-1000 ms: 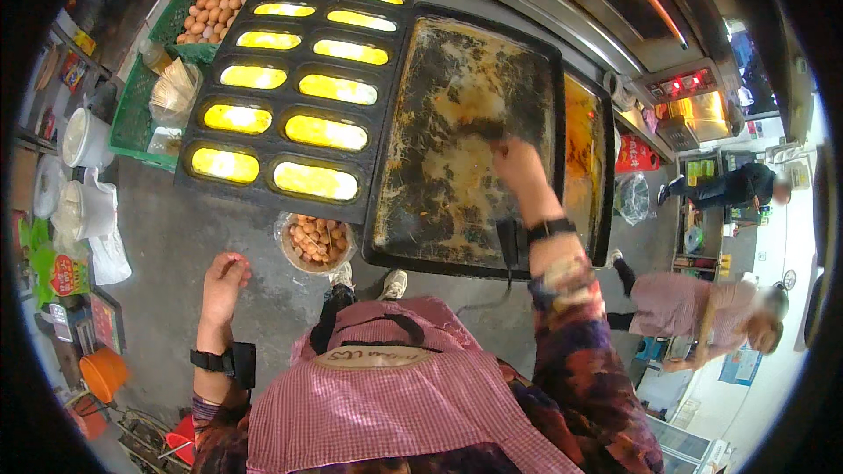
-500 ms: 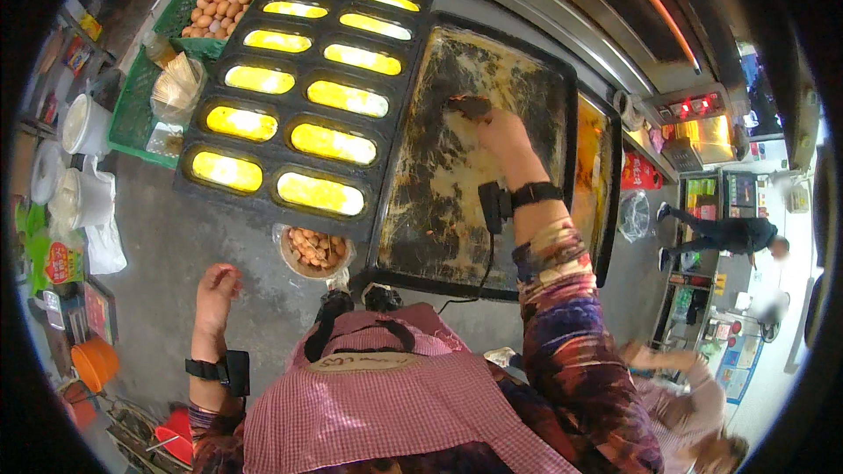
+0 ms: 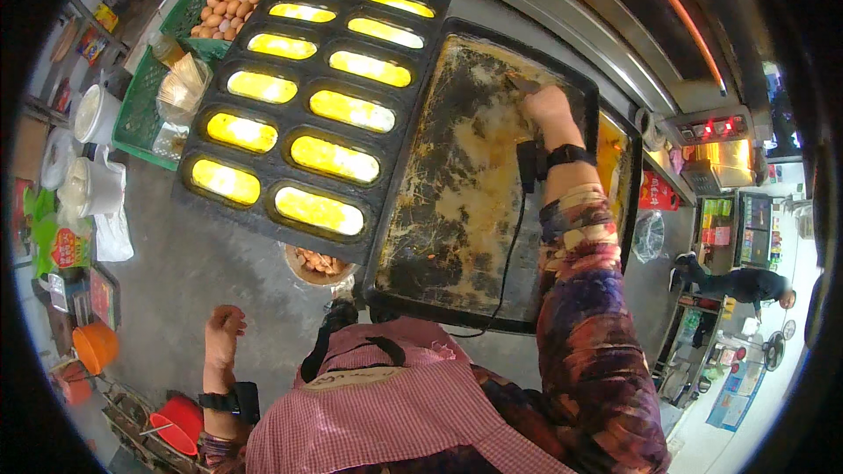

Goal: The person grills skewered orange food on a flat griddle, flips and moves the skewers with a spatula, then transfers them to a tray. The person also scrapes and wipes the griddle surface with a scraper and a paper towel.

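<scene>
My right hand (image 3: 548,107) is closed on a dark, flat scraper-like tool (image 3: 522,83), its exact kind hard to make out. It works over the far right part of a large black baking tray (image 3: 439,184) whose surface is worn and streaked with brown residue. Left of that tray lies a black mould pan (image 3: 290,139) with two rows of long oval wells, each holding bright yellow egg-like filling (image 3: 334,158). My left hand (image 3: 226,326) hangs low at the left, away from the pan, its fingers loosely bent and holding nothing.
Green crates (image 3: 132,127) at the upper left hold brown eggs (image 3: 235,2) and a bundle of wooden sticks (image 3: 183,83). A bowl of eggshells (image 3: 318,265) sits below the mould pan. Another yellow-stained tray (image 3: 612,154) lies right. A person in dark clothes (image 3: 733,283) stands farther off.
My right hand has moved right across the black tray with the dark tool. My left hand has dropped slightly lower. A person at the lower right has left the view.
</scene>
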`<move>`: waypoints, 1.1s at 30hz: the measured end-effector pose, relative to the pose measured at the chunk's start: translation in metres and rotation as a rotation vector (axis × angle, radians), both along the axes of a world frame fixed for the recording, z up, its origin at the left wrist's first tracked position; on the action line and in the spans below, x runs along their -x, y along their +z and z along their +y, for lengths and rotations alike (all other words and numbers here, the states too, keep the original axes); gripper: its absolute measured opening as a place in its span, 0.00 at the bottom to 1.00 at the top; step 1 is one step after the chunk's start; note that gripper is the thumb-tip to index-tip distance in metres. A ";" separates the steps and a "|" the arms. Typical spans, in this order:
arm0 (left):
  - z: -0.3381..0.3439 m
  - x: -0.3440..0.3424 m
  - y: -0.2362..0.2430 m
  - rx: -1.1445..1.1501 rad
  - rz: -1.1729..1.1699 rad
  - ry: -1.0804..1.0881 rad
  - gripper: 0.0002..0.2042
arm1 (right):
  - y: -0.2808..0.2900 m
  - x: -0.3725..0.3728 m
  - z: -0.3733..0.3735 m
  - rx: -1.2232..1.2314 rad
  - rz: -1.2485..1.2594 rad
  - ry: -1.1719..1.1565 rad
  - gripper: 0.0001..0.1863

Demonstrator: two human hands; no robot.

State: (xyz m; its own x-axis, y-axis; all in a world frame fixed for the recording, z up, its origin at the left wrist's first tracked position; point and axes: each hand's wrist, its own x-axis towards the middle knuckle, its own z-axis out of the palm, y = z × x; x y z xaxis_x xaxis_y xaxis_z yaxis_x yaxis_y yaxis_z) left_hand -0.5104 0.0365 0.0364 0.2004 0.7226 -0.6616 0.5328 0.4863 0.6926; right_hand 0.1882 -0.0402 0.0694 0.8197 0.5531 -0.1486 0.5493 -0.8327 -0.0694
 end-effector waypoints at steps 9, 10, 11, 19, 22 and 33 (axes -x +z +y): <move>0.002 -0.003 -0.007 0.010 -0.027 0.007 0.07 | 0.051 0.166 -0.128 -0.107 0.166 0.163 0.14; 0.005 -0.008 -0.007 0.006 -0.044 0.001 0.07 | 0.059 0.190 -0.146 -0.052 0.199 0.146 0.14; 0.008 -0.014 -0.008 0.014 -0.048 -0.012 0.07 | 0.062 0.201 -0.154 -0.034 0.206 0.147 0.14; 0.016 -0.034 -0.004 -0.012 -0.095 -0.123 0.06 | 0.048 0.160 -0.133 -0.101 0.074 0.194 0.13; 0.020 -0.027 -0.006 0.062 -0.093 -0.093 0.07 | 0.060 0.243 -0.180 -0.103 0.237 0.217 0.12; 0.029 -0.036 -0.003 0.006 -0.115 -0.192 0.06 | 0.060 0.275 -0.195 -0.267 0.233 0.320 0.10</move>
State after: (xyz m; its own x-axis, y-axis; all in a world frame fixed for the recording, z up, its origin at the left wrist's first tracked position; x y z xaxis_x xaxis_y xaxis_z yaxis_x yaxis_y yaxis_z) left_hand -0.4743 0.0659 0.0337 0.4086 0.6597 -0.6308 0.5339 0.3878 0.7514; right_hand -0.0868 -0.2353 0.1293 0.5641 0.8160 -0.1263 0.7195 -0.5608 -0.4097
